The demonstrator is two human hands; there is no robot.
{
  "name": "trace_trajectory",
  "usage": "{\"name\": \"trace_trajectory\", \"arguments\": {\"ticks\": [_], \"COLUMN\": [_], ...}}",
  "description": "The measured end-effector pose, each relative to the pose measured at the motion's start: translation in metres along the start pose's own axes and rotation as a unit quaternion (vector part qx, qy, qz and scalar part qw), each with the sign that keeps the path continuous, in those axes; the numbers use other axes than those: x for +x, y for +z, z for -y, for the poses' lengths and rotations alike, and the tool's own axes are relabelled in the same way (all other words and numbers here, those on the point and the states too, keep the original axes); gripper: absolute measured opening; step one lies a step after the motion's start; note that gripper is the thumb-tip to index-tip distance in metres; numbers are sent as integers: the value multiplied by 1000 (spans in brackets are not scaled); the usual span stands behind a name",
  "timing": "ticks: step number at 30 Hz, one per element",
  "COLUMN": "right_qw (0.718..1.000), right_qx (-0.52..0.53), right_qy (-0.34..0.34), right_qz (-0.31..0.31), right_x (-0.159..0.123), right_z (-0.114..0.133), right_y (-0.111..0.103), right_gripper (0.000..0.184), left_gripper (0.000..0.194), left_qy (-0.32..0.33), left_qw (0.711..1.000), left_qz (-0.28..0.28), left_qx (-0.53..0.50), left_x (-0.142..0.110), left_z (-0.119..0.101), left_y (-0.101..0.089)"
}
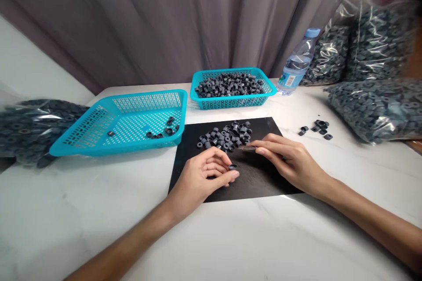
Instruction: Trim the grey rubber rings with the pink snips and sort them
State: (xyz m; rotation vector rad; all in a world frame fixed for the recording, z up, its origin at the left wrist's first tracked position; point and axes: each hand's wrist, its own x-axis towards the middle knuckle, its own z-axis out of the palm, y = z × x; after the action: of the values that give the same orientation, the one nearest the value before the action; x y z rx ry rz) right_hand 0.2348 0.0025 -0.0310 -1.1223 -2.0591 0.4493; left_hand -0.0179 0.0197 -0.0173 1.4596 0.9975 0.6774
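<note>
My left hand [209,171] is closed over the black mat, holding a small dark grey ring [233,167] between thumb and forefinger, its opening tilted upward. To the right, my right hand [286,158] pinches a thin, pointed metal tool [247,147]. Its tip points left toward the ring, apart from it; most of its handle is hidden in the fingers, so its exact kind is unclear. Just beyond both hands, a heap of similar grey rings [226,137] lies on the black mat [260,175].
A turquoise basket [115,151] with several rings stands left; another turquoise basket [231,103], full of rings, is at the back. Several loose rings [319,126] lie right. Clear bags of rings [376,109] and a water bottle [295,68] stand back right; another bag [36,127] sits left.
</note>
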Motion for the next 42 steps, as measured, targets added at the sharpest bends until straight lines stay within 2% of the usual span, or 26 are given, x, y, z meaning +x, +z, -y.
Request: {"name": "trace_trajectory", "arguments": {"ticks": [7, 10, 12, 15, 18, 20, 22, 24, 28, 32, 34, 36, 40, 42], "right_qw": [999, 997, 995, 987, 982, 982, 983, 985, 983, 980, 981, 981, 981, 980], "right_qx": [-1, -33, -72, -131, -159, -161, -156, -152, -172, -186, -185, -184, -184, -186], "right_qy": [-17, -27, -41, -69, -79, -74, -63, -55, -56, -63, -63, -63, -63, -61], "right_qz": [44, 58, 60, 59, 60, 65, 68, 64, 41, 13, 9, 10, 24, 30], "right_x": [0, -1, -2, -2, -2, -1, -1, -1, 0, 0, 0, 0, 1, 2], "right_z": [-7, -7, -5, -2, 1, 1, 2, 2, 2, 1, 0, 1, 3, 4], "right_y": [6, 9, 11, 14, 16, 17, 18, 19, 20, 22, 23, 23, 22, 21], "right_gripper": [32, 33, 34, 35, 35, 35, 35, 35, 34, 32, 33, 34, 34, 34], "left_gripper": [22, 15, 9, 10, 9, 6, 6, 8, 7, 9, 12, 17, 33, 32], "left_qy": [16, 71, 155, 274, 323, 325, 322, 310, 249, 195, 167, 169, 227, 247], "left_qw": [999, 988, 956, 874, 809, 780, 766, 770, 800, 796, 782, 761, 723, 707], "left_qz": [-17, -36, -71, -137, -225, -277, -304, -310, -325, -367, -377, -372, -361, -372], "left_qx": [41, 130, 240, 377, 437, 457, 467, 463, 439, 440, 468, 504, 543, 549], "left_x": [-2, -6, -8, -9, -6, -4, -2, -1, 0, 3, 5, 8, 12, 12], "left_z": [0, -5, -10, -20, -29, -32, -33, -33, -33, -32, -28, -23, -17, -18], "left_y": [0, -3, -8, -21, -39, -49, -57, -61, -67, -79, -86, -93, -98, -95]}}
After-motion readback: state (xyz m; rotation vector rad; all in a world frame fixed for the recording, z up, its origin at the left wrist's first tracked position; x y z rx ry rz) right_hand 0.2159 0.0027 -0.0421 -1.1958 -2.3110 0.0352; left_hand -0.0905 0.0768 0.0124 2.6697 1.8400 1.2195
